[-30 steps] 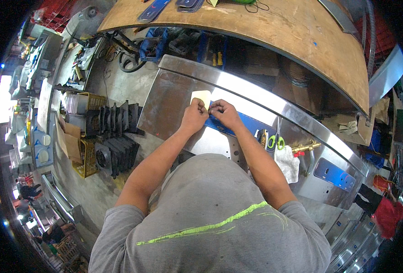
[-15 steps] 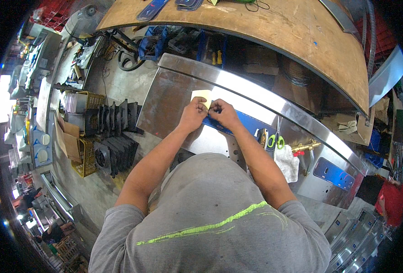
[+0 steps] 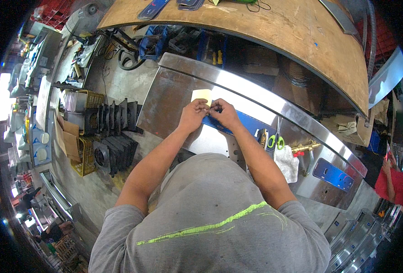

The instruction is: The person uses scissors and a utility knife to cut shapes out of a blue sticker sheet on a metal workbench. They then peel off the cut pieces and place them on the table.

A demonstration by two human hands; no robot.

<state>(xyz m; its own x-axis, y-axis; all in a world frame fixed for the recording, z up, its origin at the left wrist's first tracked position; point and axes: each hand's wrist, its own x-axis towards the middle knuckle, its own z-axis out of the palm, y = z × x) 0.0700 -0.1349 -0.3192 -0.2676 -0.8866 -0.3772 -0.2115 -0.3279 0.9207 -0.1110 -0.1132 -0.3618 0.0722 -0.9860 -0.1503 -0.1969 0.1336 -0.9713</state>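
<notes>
Both my hands meet over a long stainless steel panel [image 3: 165,98]. My left hand [image 3: 194,116] is closed on a small pale yellow sheet of paper [image 3: 201,94], which sticks up past its fingers. Close beside it, my right hand [image 3: 224,114] has its fingertips pinched together; whatever they grip is too small to make out. Under my right hand lies a blue strip-shaped panel [image 3: 251,122] with holes. To the right of it are a utility knife [image 3: 263,136], green-handled scissors [image 3: 278,141], a white cloth [image 3: 286,164] and a brass valve pipe [image 3: 307,147].
Another blue plate [image 3: 332,174] rests at the steel panel's right end. Beyond stands a wooden table [image 3: 274,27] with blue bins [image 3: 153,43] under it. On the left floor are black metal parts [image 3: 115,152] and yellow crates [image 3: 86,159]. A person in red [image 3: 392,184] is at the far right.
My hands stay in nearly the same place, with the paper still in the left. At the far right, the person in red has shifted, and an arm now shows.
</notes>
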